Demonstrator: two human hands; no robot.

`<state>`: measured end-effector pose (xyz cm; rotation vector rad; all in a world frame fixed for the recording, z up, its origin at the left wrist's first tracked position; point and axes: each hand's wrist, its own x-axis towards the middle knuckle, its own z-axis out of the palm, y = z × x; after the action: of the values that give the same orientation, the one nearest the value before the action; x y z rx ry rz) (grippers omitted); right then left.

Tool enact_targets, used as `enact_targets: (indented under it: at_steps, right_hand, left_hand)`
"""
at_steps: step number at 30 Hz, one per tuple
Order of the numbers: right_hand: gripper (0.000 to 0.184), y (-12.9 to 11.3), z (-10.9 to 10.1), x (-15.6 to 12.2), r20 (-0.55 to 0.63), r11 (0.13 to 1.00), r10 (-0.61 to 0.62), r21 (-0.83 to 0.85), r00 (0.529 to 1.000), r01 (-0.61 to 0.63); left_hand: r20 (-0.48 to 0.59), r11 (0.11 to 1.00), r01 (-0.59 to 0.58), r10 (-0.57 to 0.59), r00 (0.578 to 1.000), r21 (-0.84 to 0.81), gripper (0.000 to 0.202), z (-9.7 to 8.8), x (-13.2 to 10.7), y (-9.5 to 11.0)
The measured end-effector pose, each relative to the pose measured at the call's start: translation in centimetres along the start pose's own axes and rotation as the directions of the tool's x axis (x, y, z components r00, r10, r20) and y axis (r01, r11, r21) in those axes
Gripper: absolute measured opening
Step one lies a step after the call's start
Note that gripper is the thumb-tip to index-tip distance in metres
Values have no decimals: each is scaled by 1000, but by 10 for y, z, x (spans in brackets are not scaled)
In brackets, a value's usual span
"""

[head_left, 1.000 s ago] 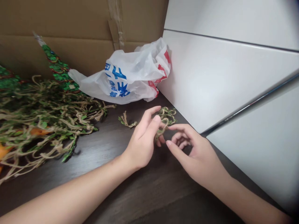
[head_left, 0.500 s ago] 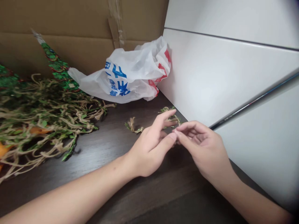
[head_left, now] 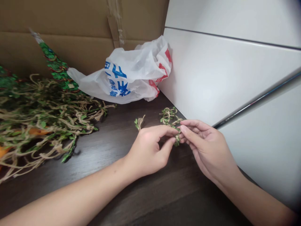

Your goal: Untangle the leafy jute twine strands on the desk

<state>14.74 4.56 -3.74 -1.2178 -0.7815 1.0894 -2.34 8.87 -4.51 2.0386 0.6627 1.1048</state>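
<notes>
A twine garland with small green leaves [head_left: 168, 115] lies curled on the dark tabletop, and one stretch of it runs up between my hands. My left hand [head_left: 152, 147] pinches the twine between thumb and fingers from the left. From the right, my right hand [head_left: 207, 141] grips the same garland between its thumb and forefinger, close to the left fingertips. Behind my left hand, a frayed twine end with leaves [head_left: 139, 121] sticks up. The exact spot where the fingers meet the twine is partly hidden.
A heap of leafy twine [head_left: 47, 119] with orange bits covers the left side. A green tinsel cone tree [head_left: 56, 67] leans behind it. A crumpled white plastic bag [head_left: 131, 69] lies before a cardboard box [head_left: 70, 18]. White panels [head_left: 223, 75] bound the right.
My left fingers have curled down and closed on the garland, where the forefinger was stretched out before. The twine end behind the left hand has shifted right and now stands more upright.
</notes>
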Motion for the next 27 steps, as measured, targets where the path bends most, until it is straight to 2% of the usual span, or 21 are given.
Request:
enact_targets:
  at_steps: [4,7,11,15,17,20,23,27]
  right_hand:
    - [31,1,1,1,-6,998,43,34,999,-43]
    - [35,1,2,1,8,996,72,48,997,-73]
    - [37,2,1,0,57,998,58,8,997,-58]
    - [28,4,0,-2,64,987,-73,-138,995,82]
    - [18,3,0,-3,99,945,-161,-271,982,182]
    - [8,1,-1,-3,206,833,-248,-454,947,317]
    - [4,-1,-4,-2,261,730,-320,-545,911,412]
    - [4,-2,-8,-1,301,632,-367,-614,880,473]
  left_hand:
    - [-14,995,-90,91,996,48,16,1,-1,-3]
    - [-25,994,-89,90,996,68,11,1,-1,-4]
    - [-49,997,-22,25,998,70,9,2,0,-3]
    - [-142,991,122,-114,983,49,6,1,2,-2]
    - [-160,983,180,-174,972,21,6,1,3,-3]
    - [-154,979,202,-199,968,5,6,1,4,-3]
    - [-150,982,190,-187,971,2,7,1,4,-3]
    - [-134,983,182,-180,974,0,7,1,5,-1]
